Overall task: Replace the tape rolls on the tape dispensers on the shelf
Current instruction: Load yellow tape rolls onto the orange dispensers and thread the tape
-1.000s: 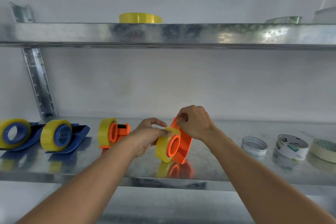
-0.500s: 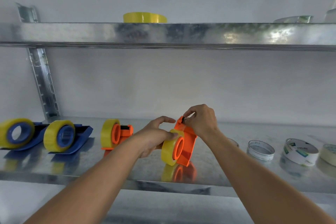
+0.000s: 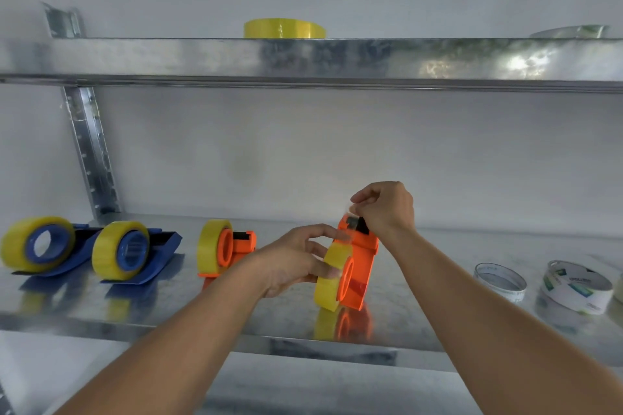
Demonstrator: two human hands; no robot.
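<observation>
A person's two bare arms reach in from the near edge to a shiny metal shelf [image 3: 168, 310] set against a pale wall. Near the middle of the shelf stands an orange dispenser [image 3: 362, 266], upright on its edge, with a yellow roll [image 3: 328, 280] mounted on its left side. The left hand [image 3: 296, 263] grips this roll, fingers curled over its rim. The right hand [image 3: 384, 209] is at the top of the dispenser, above the cutter, with thumb and fingers pinched together; whether they hold a clear tape end is too blurred to tell.

To the left, just beside the hands, stands a second orange dispenser [image 3: 224, 251] with a yellow roll. Further left are two blue dispensers [image 3: 153, 249] [image 3: 43, 248], each loaded with a yellow roll.

On the right of the shelf lie a thin, nearly empty core [image 3: 500, 281] and a white-wrapped roll [image 3: 576, 291], flat and apart from each other.

On the upper shelf [image 3: 202, 57] a yellow roll [image 3: 285, 29] lies flat, well above the hands.
</observation>
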